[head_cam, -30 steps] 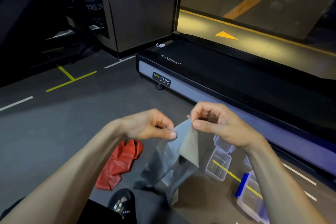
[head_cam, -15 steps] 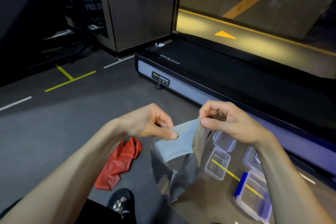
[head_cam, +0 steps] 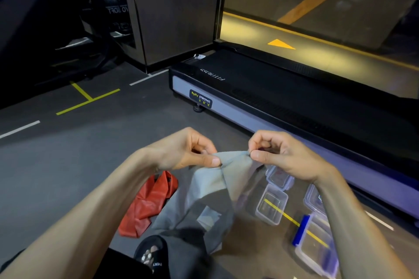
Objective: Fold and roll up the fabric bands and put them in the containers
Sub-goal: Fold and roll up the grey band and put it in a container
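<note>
- Left hand (head_cam: 181, 152) and right hand (head_cam: 278, 154) now further apart than a second ago, each grip pinching the grey band (head_cam: 217, 186) top edge.
- Band spread flatter, hanging above floor; fold barely begun, containers (head_cam: 271, 206) waiting.

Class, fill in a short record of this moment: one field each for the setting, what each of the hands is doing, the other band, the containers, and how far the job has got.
setting: gym floor beside a treadmill
left hand: pinches the top edge of the grey band
right hand: pinches the same edge, further right
red band: crumpled on the floor, untouched
containers: clear tubs on the floor under the right forearm, open
progress: grey band held up, not yet rolled
</note>
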A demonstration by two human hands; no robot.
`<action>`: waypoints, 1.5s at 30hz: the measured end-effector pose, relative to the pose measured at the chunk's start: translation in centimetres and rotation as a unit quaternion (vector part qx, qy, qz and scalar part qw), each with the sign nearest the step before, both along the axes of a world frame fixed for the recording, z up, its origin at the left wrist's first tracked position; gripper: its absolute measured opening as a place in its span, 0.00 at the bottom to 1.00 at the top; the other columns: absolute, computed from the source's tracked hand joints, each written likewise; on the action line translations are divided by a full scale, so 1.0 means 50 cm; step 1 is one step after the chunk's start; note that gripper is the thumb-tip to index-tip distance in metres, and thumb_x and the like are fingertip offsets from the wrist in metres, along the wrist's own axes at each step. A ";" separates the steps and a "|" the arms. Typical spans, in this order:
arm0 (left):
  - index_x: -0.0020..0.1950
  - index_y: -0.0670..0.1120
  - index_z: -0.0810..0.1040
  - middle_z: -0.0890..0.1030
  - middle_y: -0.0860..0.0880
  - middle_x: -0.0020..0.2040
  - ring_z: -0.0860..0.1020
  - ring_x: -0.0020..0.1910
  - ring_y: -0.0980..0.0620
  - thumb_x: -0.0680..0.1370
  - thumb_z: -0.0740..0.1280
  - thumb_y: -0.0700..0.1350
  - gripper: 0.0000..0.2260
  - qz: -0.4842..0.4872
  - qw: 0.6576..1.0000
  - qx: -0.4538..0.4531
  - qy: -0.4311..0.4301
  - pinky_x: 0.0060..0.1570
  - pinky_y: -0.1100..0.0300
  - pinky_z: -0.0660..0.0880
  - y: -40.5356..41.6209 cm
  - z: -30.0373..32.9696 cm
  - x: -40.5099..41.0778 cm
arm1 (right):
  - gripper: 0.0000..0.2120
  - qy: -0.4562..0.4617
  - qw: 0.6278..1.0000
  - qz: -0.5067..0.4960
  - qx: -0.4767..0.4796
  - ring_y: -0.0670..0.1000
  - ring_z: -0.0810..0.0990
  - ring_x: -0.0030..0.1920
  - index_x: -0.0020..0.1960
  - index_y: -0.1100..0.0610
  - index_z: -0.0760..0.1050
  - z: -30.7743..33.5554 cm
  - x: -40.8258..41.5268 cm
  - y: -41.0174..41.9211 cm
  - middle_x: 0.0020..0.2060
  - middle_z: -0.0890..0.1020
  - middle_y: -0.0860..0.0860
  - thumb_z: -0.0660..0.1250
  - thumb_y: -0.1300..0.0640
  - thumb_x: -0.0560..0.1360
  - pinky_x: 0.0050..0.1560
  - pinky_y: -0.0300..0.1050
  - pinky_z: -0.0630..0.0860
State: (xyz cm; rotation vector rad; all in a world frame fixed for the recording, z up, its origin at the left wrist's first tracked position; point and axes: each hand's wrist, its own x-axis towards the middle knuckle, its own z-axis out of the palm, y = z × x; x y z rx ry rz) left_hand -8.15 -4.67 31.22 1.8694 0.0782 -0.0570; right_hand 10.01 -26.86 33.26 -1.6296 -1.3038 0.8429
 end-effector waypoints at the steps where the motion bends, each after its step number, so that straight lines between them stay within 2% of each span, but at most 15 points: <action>1: 0.47 0.45 0.86 0.79 0.32 0.39 0.70 0.39 0.45 0.74 0.76 0.55 0.14 -0.005 1.000 -0.009 -0.007 0.41 0.48 0.63 -0.001 0.003 0.001 | 0.05 -0.006 1.000 0.004 -0.007 0.49 0.79 0.45 0.50 0.61 0.78 -0.003 0.002 0.000 0.46 0.82 0.50 0.70 0.59 0.79 0.49 0.40 0.75; 4: 0.45 0.44 0.85 0.76 0.41 0.35 0.68 0.36 0.46 0.77 0.75 0.52 0.11 0.000 1.000 0.003 -0.010 0.37 0.49 0.61 -0.001 0.002 0.006 | 0.03 -0.032 0.999 0.016 -0.016 0.49 0.80 0.62 0.48 0.59 0.77 -0.008 0.005 -0.002 0.64 0.81 0.47 0.69 0.60 0.80 0.61 0.46 0.76; 6: 0.43 0.44 0.83 0.75 0.47 0.32 0.68 0.32 0.50 0.79 0.73 0.48 0.09 0.006 0.998 0.070 -0.007 0.34 0.56 0.65 -0.002 -0.005 0.011 | 0.03 -0.021 1.000 0.016 0.001 0.49 0.79 0.67 0.49 0.60 0.77 0.003 -0.003 -0.004 0.66 0.81 0.49 0.68 0.61 0.80 0.64 0.43 0.74; 9: 0.41 0.41 0.80 0.72 0.50 0.30 0.67 0.30 0.52 0.80 0.72 0.47 0.11 -0.004 0.993 0.116 0.010 0.32 0.60 0.65 -0.014 -0.015 0.019 | 0.05 0.019 0.998 0.029 0.043 0.55 0.83 0.51 0.50 0.63 0.76 0.031 -0.042 0.004 0.49 0.85 0.54 0.68 0.60 0.79 0.55 0.44 0.76; 12: 0.42 0.41 0.79 0.73 0.52 0.30 0.68 0.30 0.55 0.77 0.69 0.51 0.13 0.008 0.994 0.109 0.005 0.31 0.61 0.67 -0.030 -0.013 0.028 | 0.02 0.008 0.996 0.077 0.044 0.50 0.75 0.41 0.49 0.61 0.77 0.040 -0.090 0.025 0.41 0.80 0.54 0.69 0.63 0.79 0.45 0.41 0.72; 18: 0.41 0.37 0.73 0.68 0.49 0.32 0.65 0.31 0.54 0.83 0.67 0.41 0.13 -0.001 0.996 0.093 -0.017 0.30 0.58 0.64 -0.033 -0.009 0.027 | 0.02 -0.156 0.984 -0.020 0.081 0.49 0.78 0.43 0.48 0.53 0.77 -0.016 -0.085 0.063 0.51 0.79 0.48 0.69 0.58 0.79 0.46 0.48 0.75; 20: 0.37 0.43 0.72 0.67 0.51 0.32 0.64 0.31 0.54 0.83 0.67 0.42 0.14 -0.010 0.994 0.103 -0.039 0.30 0.58 0.63 -0.032 -0.006 0.023 | 0.02 -0.129 0.989 -0.015 0.067 0.50 0.78 0.46 0.49 0.51 0.77 -0.027 -0.075 0.064 0.58 0.78 0.48 0.68 0.57 0.80 0.50 0.50 0.76; 23: 0.38 0.46 0.76 0.70 0.52 0.32 0.66 0.34 0.55 0.82 0.69 0.44 0.12 -0.028 0.989 0.128 -0.067 0.34 0.55 0.65 -0.032 -0.006 0.022 | 0.02 -0.053 0.998 0.020 0.020 0.69 0.78 0.49 0.51 0.54 0.76 -0.033 -0.059 0.060 0.56 0.82 0.50 0.68 0.56 0.81 0.51 0.65 0.75; 27: 0.43 0.49 0.83 0.75 0.43 0.33 0.67 0.33 0.55 0.78 0.72 0.51 0.08 -0.020 0.984 0.155 -0.082 0.33 0.54 0.66 -0.032 -0.008 0.024 | 0.02 -0.011 0.998 0.063 -0.011 0.44 0.73 0.42 0.52 0.58 0.75 -0.022 -0.048 0.044 0.42 0.78 0.44 0.67 0.60 0.82 0.46 0.40 0.70; 29: 0.43 0.51 0.84 0.74 0.48 0.31 0.67 0.32 0.57 0.77 0.73 0.53 0.07 -0.015 0.982 0.168 -0.089 0.33 0.57 0.65 -0.031 -0.007 0.022 | 0.01 -0.009 0.997 0.068 -0.021 0.42 0.74 0.43 0.52 0.60 0.75 -0.018 -0.046 0.042 0.42 0.78 0.43 0.67 0.63 0.82 0.48 0.36 0.71; 32: 0.44 0.53 0.85 0.77 0.49 0.31 0.69 0.32 0.57 0.76 0.73 0.57 0.09 0.005 0.978 0.189 -0.087 0.34 0.57 0.68 -0.030 -0.009 0.021 | 0.01 -0.054 0.996 0.056 -0.031 0.43 0.75 0.44 0.50 0.60 0.77 -0.009 -0.041 0.041 0.43 0.79 0.45 0.69 0.63 0.81 0.48 0.40 0.72; 35: 0.42 0.50 0.84 0.78 0.47 0.32 0.70 0.33 0.55 0.76 0.75 0.57 0.11 0.013 0.990 0.125 -0.057 0.35 0.56 0.69 -0.028 -0.006 0.019 | 0.02 -0.088 0.994 0.041 -0.040 0.44 0.74 0.40 0.49 0.59 0.78 0.005 -0.042 0.033 0.42 0.80 0.46 0.70 0.63 0.80 0.43 0.41 0.71; 39: 0.39 0.49 0.81 0.67 0.44 0.34 0.62 0.35 0.47 0.80 0.71 0.50 0.11 -0.026 1.000 0.008 0.003 0.34 0.55 0.60 -0.020 -0.001 0.010 | 0.03 -0.080 0.997 0.016 0.002 0.45 0.74 0.38 0.48 0.58 0.78 0.072 -0.054 0.020 0.41 0.79 0.46 0.70 0.63 0.80 0.41 0.40 0.70; 42: 0.39 0.52 0.82 0.71 0.45 0.36 0.68 0.34 0.52 0.81 0.69 0.46 0.11 -0.027 0.999 -0.015 0.009 0.35 0.62 0.67 -0.017 0.006 0.004 | 0.03 -0.103 0.994 0.010 0.025 0.52 0.73 0.38 0.47 0.56 0.79 0.165 -0.055 0.009 0.41 0.79 0.51 0.71 0.60 0.79 0.40 0.48 0.69; 45: 0.42 0.46 0.82 0.76 0.50 0.34 0.72 0.33 0.58 0.80 0.70 0.45 0.07 -0.021 0.998 -0.039 -0.037 0.36 0.65 0.71 -0.020 0.038 -0.003 | 0.04 -0.165 0.986 0.005 -0.001 0.48 0.74 0.36 0.46 0.57 0.78 0.236 -0.042 0.003 0.40 0.80 0.48 0.71 0.62 0.79 0.38 0.41 0.70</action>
